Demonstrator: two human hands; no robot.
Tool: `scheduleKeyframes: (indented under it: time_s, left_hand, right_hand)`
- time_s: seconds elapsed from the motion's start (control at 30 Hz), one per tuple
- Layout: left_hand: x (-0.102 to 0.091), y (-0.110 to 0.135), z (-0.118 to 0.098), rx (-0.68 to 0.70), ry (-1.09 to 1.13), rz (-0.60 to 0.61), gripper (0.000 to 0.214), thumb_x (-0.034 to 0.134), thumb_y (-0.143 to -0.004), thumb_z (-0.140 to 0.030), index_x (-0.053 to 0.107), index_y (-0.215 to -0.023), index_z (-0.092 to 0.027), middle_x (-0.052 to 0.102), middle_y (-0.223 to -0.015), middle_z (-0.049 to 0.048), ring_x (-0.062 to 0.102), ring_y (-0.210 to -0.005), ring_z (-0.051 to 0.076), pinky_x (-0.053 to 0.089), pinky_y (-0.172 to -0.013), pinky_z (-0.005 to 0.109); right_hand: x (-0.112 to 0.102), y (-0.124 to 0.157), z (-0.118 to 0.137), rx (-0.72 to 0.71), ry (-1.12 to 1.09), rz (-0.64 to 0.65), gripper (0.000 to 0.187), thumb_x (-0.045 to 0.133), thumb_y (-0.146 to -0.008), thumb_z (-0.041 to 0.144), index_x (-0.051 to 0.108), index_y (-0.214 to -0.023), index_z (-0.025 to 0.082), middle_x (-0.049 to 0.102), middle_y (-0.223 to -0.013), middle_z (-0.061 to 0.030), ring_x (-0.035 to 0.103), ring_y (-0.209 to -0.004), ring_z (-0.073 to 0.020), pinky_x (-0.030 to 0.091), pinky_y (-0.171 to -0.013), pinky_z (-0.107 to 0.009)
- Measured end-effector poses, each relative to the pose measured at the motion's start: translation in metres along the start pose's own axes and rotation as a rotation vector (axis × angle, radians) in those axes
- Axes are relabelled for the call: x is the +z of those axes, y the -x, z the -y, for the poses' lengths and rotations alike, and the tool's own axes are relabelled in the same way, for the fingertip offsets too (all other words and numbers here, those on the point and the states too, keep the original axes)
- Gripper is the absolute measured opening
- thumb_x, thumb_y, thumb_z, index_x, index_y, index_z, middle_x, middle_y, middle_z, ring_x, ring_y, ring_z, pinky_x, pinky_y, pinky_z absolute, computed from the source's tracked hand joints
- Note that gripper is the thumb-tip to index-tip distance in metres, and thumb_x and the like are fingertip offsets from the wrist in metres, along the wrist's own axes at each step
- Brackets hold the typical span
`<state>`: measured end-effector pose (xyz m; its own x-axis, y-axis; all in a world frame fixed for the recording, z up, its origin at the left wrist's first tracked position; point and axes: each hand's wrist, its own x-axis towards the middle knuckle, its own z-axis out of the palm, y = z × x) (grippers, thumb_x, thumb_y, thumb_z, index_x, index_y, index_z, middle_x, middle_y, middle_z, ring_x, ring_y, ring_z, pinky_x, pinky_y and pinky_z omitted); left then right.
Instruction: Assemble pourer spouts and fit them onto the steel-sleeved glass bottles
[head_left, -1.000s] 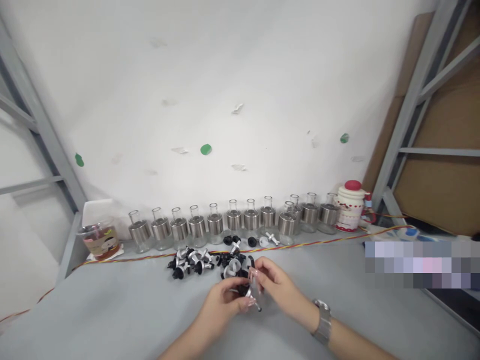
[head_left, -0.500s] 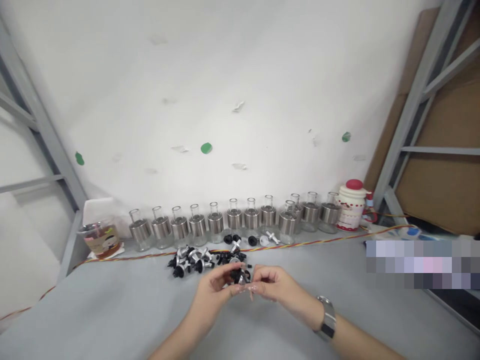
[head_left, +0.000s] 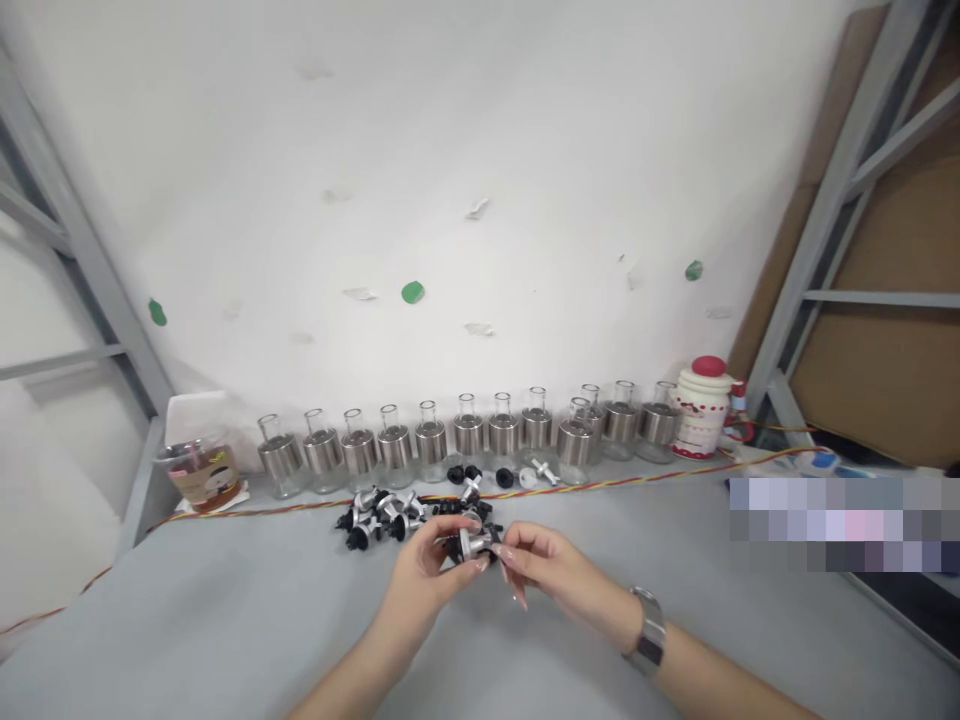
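My left hand has its fingers and thumb closed around a silver-and-black bottle pourer, the silver spout pointing right. The thumb and fingertips of my right hand pinch the spout's tip; any small part between them is hidden. Just behind my left hand lies a pile of similar bottle pourers with black stoppers. Beyond it, glass bottles with steel sleeves stand uncapped in a row along the wall. Several loose black rings and a silver pourer piece lie in front of them.
A twisted red-and-yellow cord runs across the grey table. At the left is a plastic cup with brown liquid; at the right stands a white jar with a red knob. Grey metal posts frame both sides.
The bottle pourer in my left hand has turned, so its silver spout now shows toward the right. My right hand has shifted slightly, with its lower fingers extended further down.
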<state>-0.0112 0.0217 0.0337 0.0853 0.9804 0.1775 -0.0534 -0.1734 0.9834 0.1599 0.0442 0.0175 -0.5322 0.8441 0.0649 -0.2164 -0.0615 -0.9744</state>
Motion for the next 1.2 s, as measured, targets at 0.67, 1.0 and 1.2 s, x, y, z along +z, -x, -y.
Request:
scheduleKeyframes:
  time_s: [0.67, 1.0, 1.2]
  left_hand:
    - [-0.001, -0.005, 0.016, -0.26, 0.071, 0.084, 0.033, 0.068, -0.06, -0.039, 0.053, -0.078, -0.015, 0.057, -0.071, 0.0003, 0.057, -0.057, 0.014, 0.042, -0.043, 0.021]
    - [-0.001, -0.004, 0.015, -0.366, 0.18, 0.078, 0.048, 0.067, -0.057, -0.032, 0.052, -0.1, -0.017, 0.055, -0.067, -0.0011, 0.054, -0.056, 0.013, 0.035, -0.042, 0.02]
    - [-0.007, -0.009, 0.027, -0.366, 0.118, 0.192, 0.024, 0.062, -0.048, -0.01, 0.06, -0.072, -0.016, 0.054, -0.06, -0.0032, 0.047, -0.051, 0.009, 0.03, -0.043, 0.018]
  right_hand:
    - [0.004, 0.003, -0.006, 0.02, -0.056, 0.07, 0.031, 0.061, -0.069, 0.041, 0.044, -0.068, 0.016, 0.057, -0.059, 0.002, 0.053, -0.05, -0.0089, 0.044, -0.051, -0.025]
    - [0.008, 0.002, -0.008, 0.045, -0.047, 0.077, 0.031, 0.068, -0.062, 0.037, 0.047, -0.067, 0.014, 0.056, -0.053, 0.0037, 0.052, -0.044, -0.0077, 0.043, -0.044, -0.021]
    - [0.008, 0.001, -0.014, 0.062, -0.105, 0.134, 0.032, 0.067, -0.063, 0.036, 0.045, -0.07, 0.014, 0.064, -0.055, -0.002, 0.059, -0.046, -0.0121, 0.045, -0.045, -0.024]
